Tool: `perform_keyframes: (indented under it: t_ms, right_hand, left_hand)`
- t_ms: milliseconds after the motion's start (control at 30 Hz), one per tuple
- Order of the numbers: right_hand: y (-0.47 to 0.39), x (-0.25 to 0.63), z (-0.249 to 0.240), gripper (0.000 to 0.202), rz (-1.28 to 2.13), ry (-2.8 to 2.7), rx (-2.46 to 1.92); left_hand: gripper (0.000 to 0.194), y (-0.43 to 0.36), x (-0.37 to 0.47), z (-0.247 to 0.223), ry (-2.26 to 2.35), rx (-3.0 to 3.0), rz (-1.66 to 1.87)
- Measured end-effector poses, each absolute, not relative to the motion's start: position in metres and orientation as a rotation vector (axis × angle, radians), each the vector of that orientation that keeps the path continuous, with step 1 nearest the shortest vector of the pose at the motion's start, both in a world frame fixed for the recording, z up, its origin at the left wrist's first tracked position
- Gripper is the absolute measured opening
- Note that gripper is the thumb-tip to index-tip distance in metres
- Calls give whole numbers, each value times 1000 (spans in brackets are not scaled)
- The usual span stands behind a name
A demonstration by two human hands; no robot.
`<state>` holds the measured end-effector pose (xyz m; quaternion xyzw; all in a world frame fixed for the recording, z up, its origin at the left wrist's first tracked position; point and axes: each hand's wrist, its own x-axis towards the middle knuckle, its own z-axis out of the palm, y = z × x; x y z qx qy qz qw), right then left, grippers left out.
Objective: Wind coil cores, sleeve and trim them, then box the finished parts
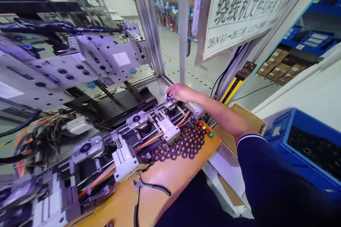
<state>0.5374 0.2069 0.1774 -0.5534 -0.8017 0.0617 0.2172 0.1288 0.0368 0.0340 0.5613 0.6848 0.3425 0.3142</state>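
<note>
My right hand [181, 92] reaches to the far right station of the machine. Its fingers are bent together over a small dark round part at the top of a metal holder [170, 104]; most of that part is hidden by the fingers. Similar holders with dark rings, such as the middle one [136, 118] and another further left [86, 147], line the machine. Many small dark rings [183, 145] lie in a group on the orange worktop [183, 170], below and nearer than my right hand. My left hand is out of view.
Open pliers [140, 184] lie on the worktop near its front edge. Coloured buttons [206, 129] sit at its right corner. A blue bin [293, 142] of dark parts stands right. Metal frame posts [183, 25] and a sign [239, 16] rise beyond.
</note>
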Motion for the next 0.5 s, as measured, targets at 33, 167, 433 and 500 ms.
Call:
perform_keyframes:
  t_ms: [33, 167, 433, 500]
  right_hand:
    - [207, 539, 177, 17, 164, -2236, -1536]
    - [207, 540, 178, 16, 148, -2293, -1529]
    - [206, 534, 178, 20, 122, -2375, -1538]
    - [206, 533, 178, 21, 116, -2395, -1541]
  left_hand:
    - [40, 41, 145, 31, 1788, 1498, 877]
    - [38, 51, 213, 20, 1711, 1591, 800]
    - [47, 34, 384, 3, 1428, 1835, 843]
    - [48, 28, 413, 1, 1342, 1895, 883]
